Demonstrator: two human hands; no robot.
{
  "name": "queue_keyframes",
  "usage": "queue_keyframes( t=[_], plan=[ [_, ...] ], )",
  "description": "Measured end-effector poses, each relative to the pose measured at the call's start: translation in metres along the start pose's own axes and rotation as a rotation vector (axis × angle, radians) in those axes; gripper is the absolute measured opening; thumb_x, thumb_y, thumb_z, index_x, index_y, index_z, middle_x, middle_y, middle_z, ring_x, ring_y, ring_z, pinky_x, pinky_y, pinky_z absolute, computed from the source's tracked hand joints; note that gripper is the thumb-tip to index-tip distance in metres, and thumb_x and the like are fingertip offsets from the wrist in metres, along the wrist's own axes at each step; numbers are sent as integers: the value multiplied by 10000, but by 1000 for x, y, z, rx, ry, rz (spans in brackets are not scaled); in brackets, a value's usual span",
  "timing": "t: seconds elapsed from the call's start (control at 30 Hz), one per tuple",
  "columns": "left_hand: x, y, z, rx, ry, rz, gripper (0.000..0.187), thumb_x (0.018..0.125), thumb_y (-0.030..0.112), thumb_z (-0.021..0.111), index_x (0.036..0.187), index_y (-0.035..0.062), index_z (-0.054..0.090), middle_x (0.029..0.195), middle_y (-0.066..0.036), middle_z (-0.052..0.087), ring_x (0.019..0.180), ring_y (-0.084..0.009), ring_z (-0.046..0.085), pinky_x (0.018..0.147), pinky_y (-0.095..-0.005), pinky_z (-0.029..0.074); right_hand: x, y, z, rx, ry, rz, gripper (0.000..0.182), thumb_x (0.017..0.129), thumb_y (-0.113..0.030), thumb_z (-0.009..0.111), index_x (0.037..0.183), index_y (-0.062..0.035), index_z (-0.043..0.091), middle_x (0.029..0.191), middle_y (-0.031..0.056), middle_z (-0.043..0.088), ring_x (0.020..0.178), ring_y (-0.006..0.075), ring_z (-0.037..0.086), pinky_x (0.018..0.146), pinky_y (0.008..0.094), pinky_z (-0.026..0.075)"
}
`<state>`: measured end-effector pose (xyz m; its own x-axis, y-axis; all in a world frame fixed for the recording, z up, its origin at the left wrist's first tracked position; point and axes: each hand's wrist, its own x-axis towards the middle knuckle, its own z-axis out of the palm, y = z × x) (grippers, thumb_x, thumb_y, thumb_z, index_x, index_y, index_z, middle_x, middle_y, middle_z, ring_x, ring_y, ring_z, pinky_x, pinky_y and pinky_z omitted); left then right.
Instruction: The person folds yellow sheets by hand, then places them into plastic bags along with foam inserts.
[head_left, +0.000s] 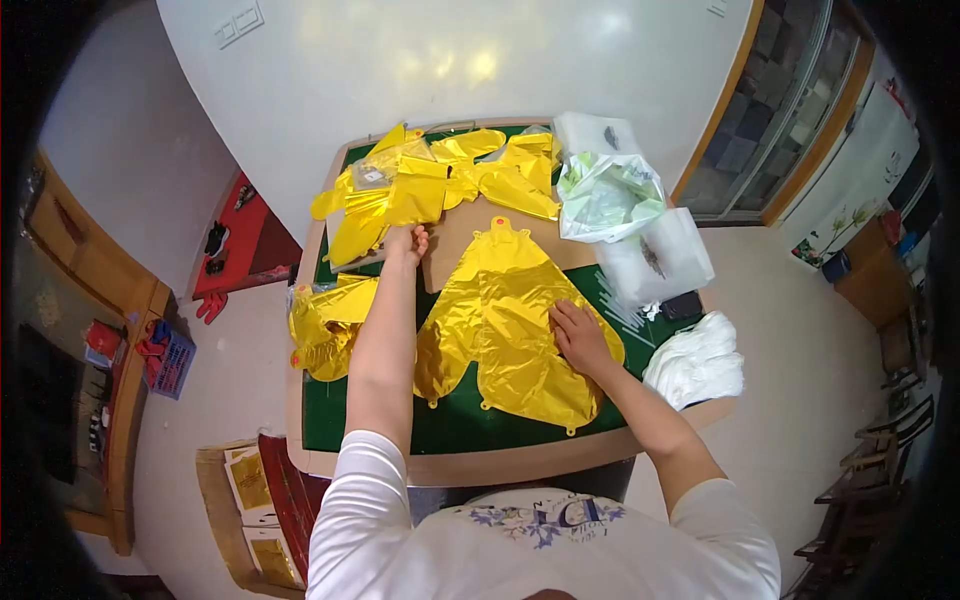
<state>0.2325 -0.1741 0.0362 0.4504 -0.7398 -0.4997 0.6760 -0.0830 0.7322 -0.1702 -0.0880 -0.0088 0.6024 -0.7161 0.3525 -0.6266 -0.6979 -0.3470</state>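
Observation:
A large deflated gold foil balloon (515, 330) lies spread on the green tabletop, small tabs along its edge and a red mark at its top tab. My right hand (582, 338) rests flat on its right part, fingers spread. Farther forward, my left hand (408, 242) is closed, its fingers curled, at the lower edge of a heap of gold foil balloons (415, 190). Whatever those fingers may hold is too small to make out. Another crumpled gold foil balloon (330, 325) lies left of my left forearm.
On the table's right side are a white-green plastic bag (610, 200), clear plastic packs (665, 255), thin pale sticks (625, 308), a black object (682, 306) and a white bundle (697, 362). A cardboard sheet (455, 238) lies under the balloons. A white wall (460, 60) stands behind.

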Motion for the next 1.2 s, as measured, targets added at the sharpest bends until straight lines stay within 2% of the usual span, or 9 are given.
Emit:
queue_keyframes(
  t=[0.1, 0.23, 0.37, 0.6, 0.73, 0.83, 0.93, 1.13, 1.2],
  plan=[
    [-8, 13, 1, 242, 141, 189, 120, 919, 127, 542, 848, 35, 573, 641, -67, 588, 489, -177, 569, 404, -284, 458, 0, 1, -1, 4, -46, 10, 374, 945, -195, 477, 1305, -96, 513, 1399, 111, 465, 1329, 273, 395, 1117, 461, 256],
    [-1, 51, -7, 186, 108, 312, 83, 914, 106, 540, 887, 32, 566, 716, -90, 617, 557, -199, 614, 440, -310, 488, 1, 1, -1, -3, -49, 19, 374, 943, -198, 482, 1300, -94, 518, 1400, 111, 464, 1330, 266, 395, 1118, 457, 258],
    [-18, 98, 2, -70, -110, 705, 79, 905, 57, 538, 968, 9, 547, 936, -107, 635, 738, -240, 666, 590, -325, 555, 1, 1, -1, -8, -43, 20, 370, 942, -199, 482, 1294, -91, 523, 1396, 108, 468, 1329, 263, 395, 1119, 455, 258],
    [-143, 172, 49, -77, -345, 911, 70, 896, 57, 609, 918, 23, 553, 894, -78, 648, 775, -167, 644, 596, -266, 520, 1, 2, 2, 8, -38, 16, 365, 946, -209, 480, 1286, -86, 528, 1388, 111, 474, 1327, 267, 396, 1118, 469, 252],
    [-214, 160, 58, -78, -477, 857, 108, 888, 56, 627, 973, 13, 576, 904, -62, 654, 792, -145, 637, 632, -255, 516, 4, 8, -1, 132, -80, 48, 361, 952, -220, 478, 1278, -76, 533, 1390, 123, 476, 1327, 292, 393, 1112, 478, 248],
    [-267, 132, 59, 47, -554, 776, 237, 881, 17, 620, 1113, -20, 593, 935, -68, 673, 847, -134, 635, 775, -262, 498, 10, 5, -12, 227, -56, 84, 363, 957, -218, 475, 1278, -60, 536, 1368, 160, 494, 1304, 334, 413, 1097, 453, 282],
    [-285, 117, 52, 132, -615, 759, 200, 876, 20, 633, 1072, -22, 621, 966, -76, 674, 866, -129, 632, 783, -259, 498, 29, -10, -29, 286, 38, 66, 357, 959, -196, 494, 1283, -54, 538, 1340, 186, 513, 1285, 350, 434, 1082, 410, 321],
    [-335, 114, 71, 243, -760, 784, 147, 840, 23, 691, 979, -11, 658, 864, -45, 685, 737, -76, 617, 691, -219, 492, 90, -98, -123, 844, 22, 19, 487, 959, -219, 537, 1399, -52, 414, 1415, 101, 460, 1347, 225, 382, 1100, 383, 291],
    [-351, 113, 76, 242, -860, 768, 136, 834, 23, 698, 962, -7, 661, 850, -42, 684, 730, -70, 614, 682, -215, 492, 101, -115, -139, 1252, -124, -126, 681, 932, -317, 594, 1471, -60, 265, 1463, 82, 384, 1375, 218, 330, 1122, 404, 260]
  ],
)
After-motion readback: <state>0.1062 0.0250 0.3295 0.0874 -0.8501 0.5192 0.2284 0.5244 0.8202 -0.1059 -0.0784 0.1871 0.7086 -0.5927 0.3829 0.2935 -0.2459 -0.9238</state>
